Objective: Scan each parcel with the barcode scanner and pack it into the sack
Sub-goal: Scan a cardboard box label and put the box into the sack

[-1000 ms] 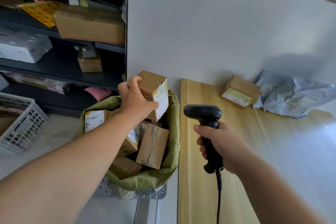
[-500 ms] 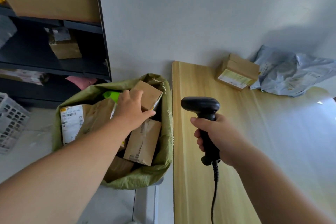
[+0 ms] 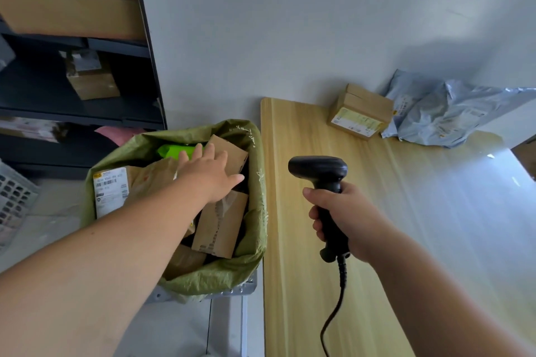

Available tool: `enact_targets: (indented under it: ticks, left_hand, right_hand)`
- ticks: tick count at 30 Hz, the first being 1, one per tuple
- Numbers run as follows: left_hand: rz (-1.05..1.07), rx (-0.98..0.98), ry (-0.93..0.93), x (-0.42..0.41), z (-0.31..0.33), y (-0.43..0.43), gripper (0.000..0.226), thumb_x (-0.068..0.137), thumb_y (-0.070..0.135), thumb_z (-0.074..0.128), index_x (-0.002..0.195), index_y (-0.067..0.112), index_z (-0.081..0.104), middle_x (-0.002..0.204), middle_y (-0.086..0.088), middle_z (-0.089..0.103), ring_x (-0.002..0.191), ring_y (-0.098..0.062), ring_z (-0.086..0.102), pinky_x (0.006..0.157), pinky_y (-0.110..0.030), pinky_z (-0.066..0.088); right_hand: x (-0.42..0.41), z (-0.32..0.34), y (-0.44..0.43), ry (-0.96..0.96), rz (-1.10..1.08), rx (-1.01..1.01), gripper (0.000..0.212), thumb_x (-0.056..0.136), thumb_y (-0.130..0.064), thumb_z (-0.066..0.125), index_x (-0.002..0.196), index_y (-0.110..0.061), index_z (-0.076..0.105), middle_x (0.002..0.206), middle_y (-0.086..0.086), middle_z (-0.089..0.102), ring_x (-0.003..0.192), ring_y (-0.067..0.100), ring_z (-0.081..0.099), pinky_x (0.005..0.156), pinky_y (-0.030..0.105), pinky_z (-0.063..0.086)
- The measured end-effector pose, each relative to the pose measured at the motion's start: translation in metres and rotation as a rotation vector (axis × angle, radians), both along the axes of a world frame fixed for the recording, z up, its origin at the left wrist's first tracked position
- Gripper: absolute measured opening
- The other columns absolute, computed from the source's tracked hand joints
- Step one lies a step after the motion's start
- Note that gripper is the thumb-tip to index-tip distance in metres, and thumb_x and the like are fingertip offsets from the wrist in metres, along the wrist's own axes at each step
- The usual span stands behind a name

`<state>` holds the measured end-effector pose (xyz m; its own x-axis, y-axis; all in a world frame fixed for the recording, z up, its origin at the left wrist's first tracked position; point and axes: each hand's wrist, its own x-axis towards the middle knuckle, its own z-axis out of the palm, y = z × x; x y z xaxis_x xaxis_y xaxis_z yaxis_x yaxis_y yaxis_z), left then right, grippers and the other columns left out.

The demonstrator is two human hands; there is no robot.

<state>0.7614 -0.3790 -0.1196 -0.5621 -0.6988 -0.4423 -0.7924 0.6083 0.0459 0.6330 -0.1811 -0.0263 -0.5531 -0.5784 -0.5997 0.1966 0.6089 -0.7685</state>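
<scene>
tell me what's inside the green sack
Several brown cardboard boxes, a white-labelled parcel and a bright green packet fill the green sack. The left hand lies flat on the top box; anything deeper is covered.

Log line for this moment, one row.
left hand: flat on top box in sack | right hand: holds scanner | table: carton, mailers not packed

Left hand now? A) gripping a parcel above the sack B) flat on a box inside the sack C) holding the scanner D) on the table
B: the left hand lies with straight fingers on a cardboard box in the green sack; the right hand grips the scanner.
</scene>
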Motion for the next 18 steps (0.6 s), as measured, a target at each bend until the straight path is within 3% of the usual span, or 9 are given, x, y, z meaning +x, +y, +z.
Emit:
enact_targets:
  ticks: [9,18]
  left_hand:
    - [-0.121,-0.127,0.372,-0.044,0.049,0.056,0.074,0.094,0.061,0.032,0.153,0.019,0.016,0.16,-0.008,0.015,0.147,-0.025,0.012,0.118,-0.046,0.011]
    - [-0.176,-0.168,0.418,-0.14,0.094,0.119,0.076,0.093,0.059,0.042,0.153,0.018,0.017,0.158,-0.006,0.023,0.145,-0.025,0.023,0.114,-0.045,0.021]
  right_hand:
    - [-0.043,0.03,0.066,0.109,-0.082,-0.021,0.019,0.089,-0.02,0.071,0.101,-0.011,0.059,0.07,0.007,0.061,0.054,0.018,0.056,0.054,0.03,0.049]
    - [-0.165,0.051,0.138,0.223,-0.132,-0.053,0.02,0.089,-0.02,0.071,0.103,-0.012,0.059,0.076,0.011,0.062,0.054,0.019,0.056,0.053,0.031,0.049]
